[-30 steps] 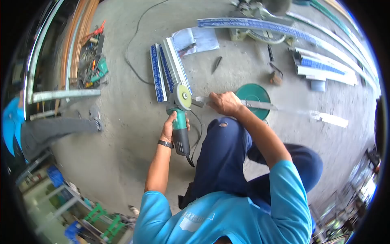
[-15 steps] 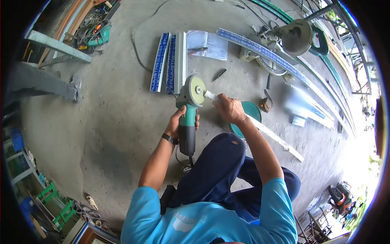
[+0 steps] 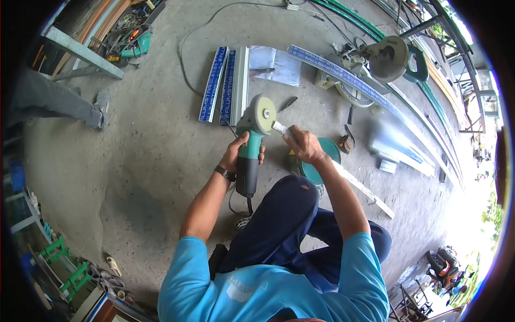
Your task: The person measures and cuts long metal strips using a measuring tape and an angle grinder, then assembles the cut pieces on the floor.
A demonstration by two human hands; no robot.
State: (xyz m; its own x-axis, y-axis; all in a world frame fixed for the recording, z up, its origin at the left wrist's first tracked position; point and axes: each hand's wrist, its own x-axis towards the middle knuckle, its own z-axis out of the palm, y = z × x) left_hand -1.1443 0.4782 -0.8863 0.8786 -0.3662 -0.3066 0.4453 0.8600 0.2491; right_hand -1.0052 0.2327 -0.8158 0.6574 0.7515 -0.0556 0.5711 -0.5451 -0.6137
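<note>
The angle grinder [image 3: 248,161] is gripped by the left hand [image 3: 233,155], its green neck enclosed between the thumb on the left side and the fingertips showing on the right. Its disc [image 3: 266,114] is held upright above the hand, clear of those fingers. To the right of the grinder, the metal strip [image 3: 360,185] is held by the closed fingers of the right hand [image 3: 304,146]; 1 short end is left jutting past them up to the disc's edge, and the longer part is passed back under the forearm. Whether that end is touched by the disc cannot be told. A round green container [image 3: 329,150] is seen right of the grinder, partly covered by the right arm. Beyond the grinder, blue-filmed profiles [image 3: 214,83] are laid on the floor [image 3: 155,134], with a grey sheet [image 3: 285,67] placed just right of them, beyond the grinder too.
</note>
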